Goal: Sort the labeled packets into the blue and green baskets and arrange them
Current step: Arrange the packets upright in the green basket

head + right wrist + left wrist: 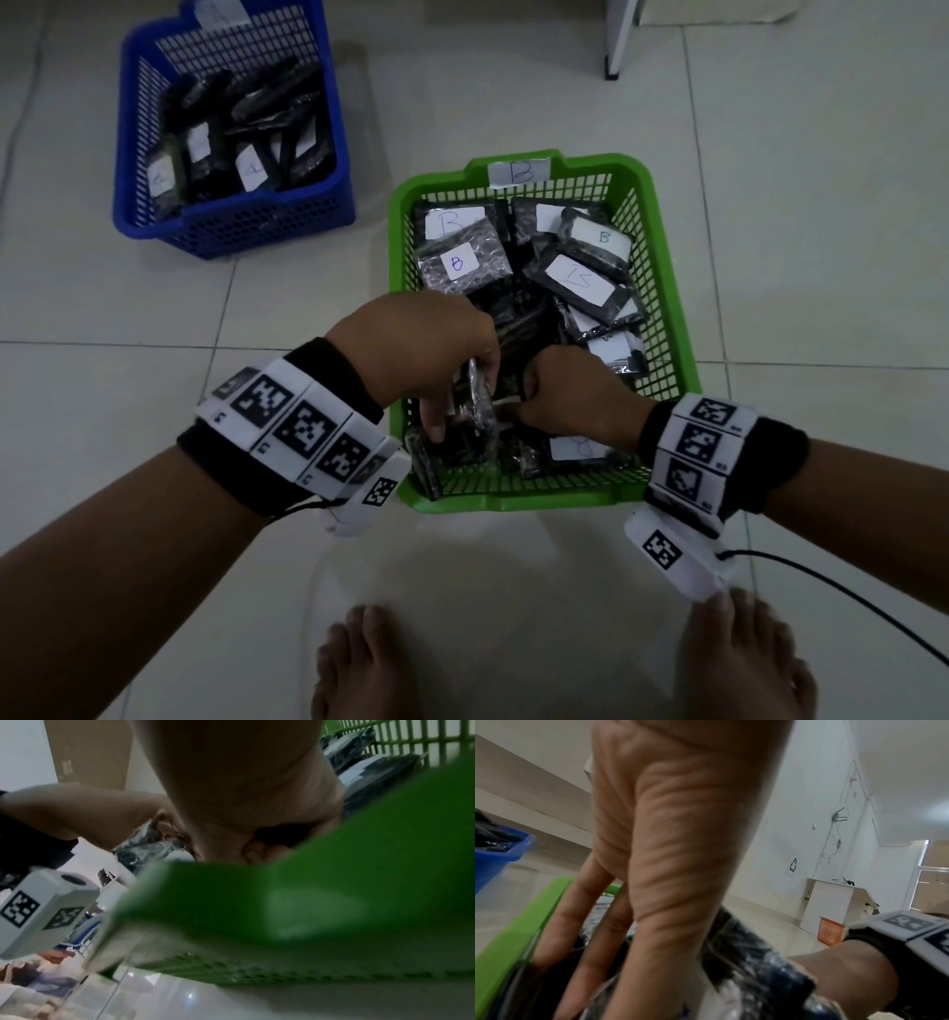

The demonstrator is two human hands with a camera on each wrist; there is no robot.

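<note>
We note both hands inside the near end of the green basket [662, 288]. Our left hand [431, 354] curls down over an upright black packet [480, 406], thumb on one face and fingers on the other, so it grips that packet on edge. Our right hand [570, 395] meets it from the other side, fingers folded in and pinching the same packet at its white label edge. In the left wrist view the fingers [572, 923] lie straight down along shiny black wrapping just inside the green rim; the right wrist view is mostly blurred green wall, and we cannot read the fingers there. Directly under and beside the grip we see more black packets standing or lying against the near wall, one showing a white label. Beyond the hands, flat packets marked B [580, 282] overlap across the far half of this basket, under a B tag [518, 172] on the far rim. Well beyond and left of the grip sits the blue basket [339, 205] on the tiled floor [801, 231], holding black packets with white labels [251, 167].
</note>
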